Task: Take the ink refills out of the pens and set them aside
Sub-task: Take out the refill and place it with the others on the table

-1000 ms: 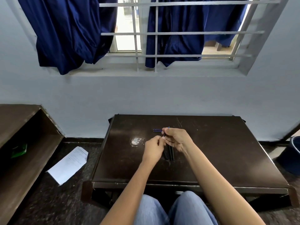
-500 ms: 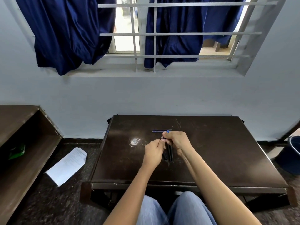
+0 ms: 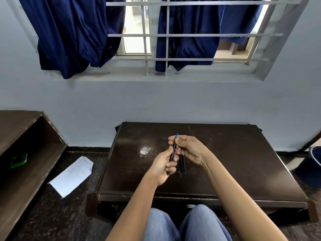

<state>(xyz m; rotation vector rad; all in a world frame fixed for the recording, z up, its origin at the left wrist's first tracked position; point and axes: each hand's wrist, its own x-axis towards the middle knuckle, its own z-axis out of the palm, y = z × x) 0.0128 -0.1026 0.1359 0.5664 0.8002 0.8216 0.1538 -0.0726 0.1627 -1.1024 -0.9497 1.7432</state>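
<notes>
The pen point(image 3: 173, 152) sits just below the centre of the frame, its lower barrel wrapped in the curled fingers of the left hand point(image 3: 163, 166), the nearer of the two. From there it slants up the picture to the right hand point(image 3: 190, 148), whose thumb and forefinger pinch it close under the blue tip point(image 3: 176, 136); the other fingers of that hand are loosely bent and hold nothing.

A second ago both hands were huddled together low over the table point(image 3: 234, 162) with almost none of the pen showing. Now they have drawn apart and a clear stretch of black barrel shows between them. I judge that the tip end has come loose and the refill is about to be drawn out. Whether any of it has slid free is too small to tell.

Just behind the left hand, two or three more black pens point(image 3: 182, 162) lie side by side on the table, seemingly still to be done. Farther up, left of the right-hand fingers, a slim blue refill point(image 3: 165, 139) lies where it lay before, already set aside.
</notes>
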